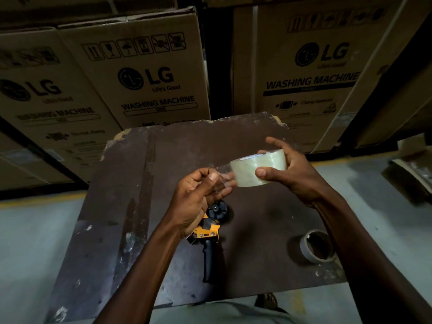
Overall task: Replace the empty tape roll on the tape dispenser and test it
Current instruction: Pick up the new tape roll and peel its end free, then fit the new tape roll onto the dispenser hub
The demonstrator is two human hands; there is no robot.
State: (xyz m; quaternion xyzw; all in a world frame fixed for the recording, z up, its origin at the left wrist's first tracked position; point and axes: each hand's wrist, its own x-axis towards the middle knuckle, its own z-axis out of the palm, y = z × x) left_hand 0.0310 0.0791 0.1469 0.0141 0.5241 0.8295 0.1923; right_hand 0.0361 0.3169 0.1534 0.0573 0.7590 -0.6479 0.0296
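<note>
My right hand [292, 171] holds a full roll of clear tape [259, 166] above the dark brown table [257, 211], thumb and fingers curled round its rim. My left hand [198, 195] pinches the loose end of the tape [223, 178], pulled a short way off the roll. Below my left hand lies the yellow and black tape dispenser [209, 235] flat on the table, its black hub bare and its handle pointing toward me. The empty grey cardboard core [316, 247] stands on the table near its right edge, under my right forearm.
Large cardboard washing machine boxes [149, 73] are stacked close behind the table. The table's far edge is chipped. Grey floor with a yellow line [35, 202] lies to both sides. More cardboard [411, 167] sits on the floor at the right.
</note>
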